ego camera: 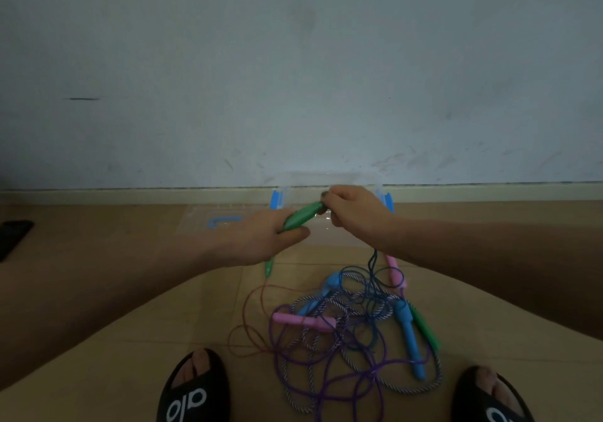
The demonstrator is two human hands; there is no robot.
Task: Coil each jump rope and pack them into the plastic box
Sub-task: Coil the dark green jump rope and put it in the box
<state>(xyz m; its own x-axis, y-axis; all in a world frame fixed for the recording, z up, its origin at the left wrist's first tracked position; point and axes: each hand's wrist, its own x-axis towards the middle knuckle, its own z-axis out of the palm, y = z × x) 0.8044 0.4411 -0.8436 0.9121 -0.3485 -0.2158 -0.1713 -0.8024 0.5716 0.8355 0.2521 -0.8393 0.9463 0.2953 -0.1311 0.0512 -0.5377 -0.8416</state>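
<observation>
My left hand (270, 235) grips a green jump-rope handle (301, 216) held above the floor. My right hand (355, 214) pinches the far end of that handle, and a dark blue cord (373, 265) hangs down from it. Behind both hands stands the clear plastic box (326, 180) with blue side latches, against the wall. A tangled pile of jump ropes (346, 333) lies on the floor between my feet, with pink (303, 321), blue (409, 333) and green (425, 328) handles. A second green handle (269, 268) pokes out below my left hand.
The box's clear lid (225, 222) with a blue handle lies flat on the floor left of the box. A dark flat object (13, 235) sits at the far left. My two black slippers (192, 389) frame the pile. A pale wall and skirting run behind.
</observation>
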